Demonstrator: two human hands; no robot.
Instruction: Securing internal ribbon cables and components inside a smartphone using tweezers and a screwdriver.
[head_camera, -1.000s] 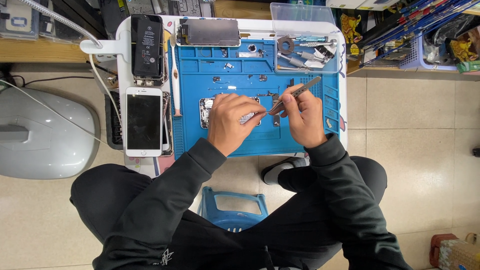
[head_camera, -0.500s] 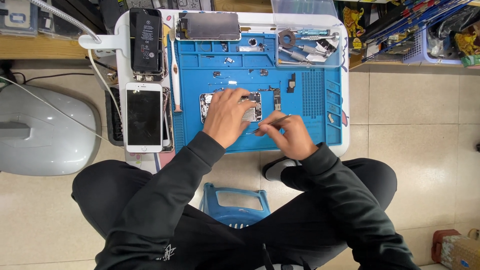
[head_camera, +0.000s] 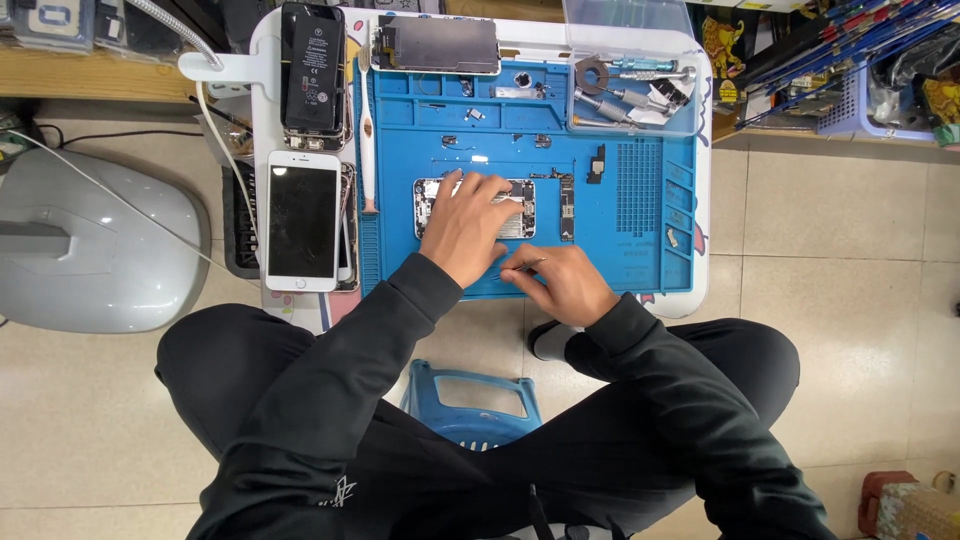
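A small white tabletop (head_camera: 700, 290) with rounded corners carries a blue silicone work mat (head_camera: 620, 265) that fills most of it. Under the left hand (head_camera: 462, 225) an opened phone housing (head_camera: 520, 210) lies on the mat, with the right hand (head_camera: 560, 280) just below it at the mat's near edge. Left of the hands, off the mat, lie a white-framed phone with a dark screen (head_camera: 302, 220) and, farther away, a black flat battery (head_camera: 312, 70). Beyond the hands rest a detached phone display panel (head_camera: 435, 45) and a clear plastic tray of tools (head_camera: 630, 90).
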